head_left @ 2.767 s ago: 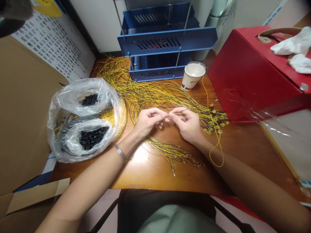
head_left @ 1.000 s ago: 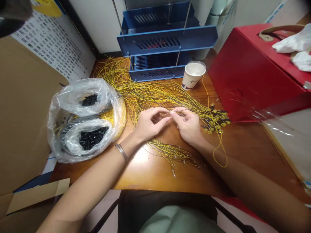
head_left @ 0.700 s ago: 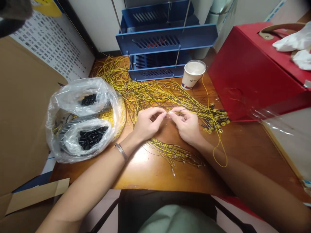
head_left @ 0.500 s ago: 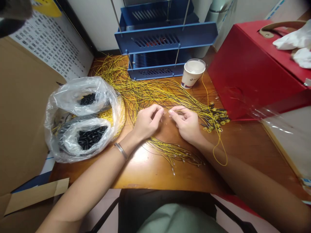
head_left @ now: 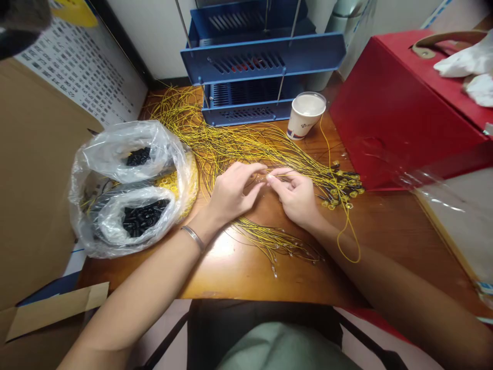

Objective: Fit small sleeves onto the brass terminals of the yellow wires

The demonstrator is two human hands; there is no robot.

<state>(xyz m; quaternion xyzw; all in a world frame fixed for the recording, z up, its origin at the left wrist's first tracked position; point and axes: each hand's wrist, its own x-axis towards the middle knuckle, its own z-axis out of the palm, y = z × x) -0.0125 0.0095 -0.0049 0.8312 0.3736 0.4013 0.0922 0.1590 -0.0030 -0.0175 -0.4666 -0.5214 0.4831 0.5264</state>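
Note:
My right hand [head_left: 295,198] is closed in a pinch on a thin yellow wire [head_left: 285,177] near the middle of the table. Just left of it, my left hand [head_left: 235,191] has its thumb and index finger apart, their tips close to the right fingertips. Any small part between the two hands is too tiny to make out. Behind the hands runs a long bundle of yellow and black wires [head_left: 246,144], with yellow-and-black ends [head_left: 342,187] gathered at the right. A smaller wire bunch [head_left: 265,236] with clear tips lies in front, partly under my left hand.
On the left, a clear plastic bag [head_left: 79,205] holds yellow rings and inner bags of black pieces [head_left: 144,218]. A blue tray rack [head_left: 265,59] and a paper cup [head_left: 306,118] stand at the back. A red box [head_left: 393,113] is at the right, cardboard [head_left: 34,169] at the left.
My left thumb and index finger have spread apart and shifted slightly right toward the right fingertips. The right hand keeps its pinch almost in place.

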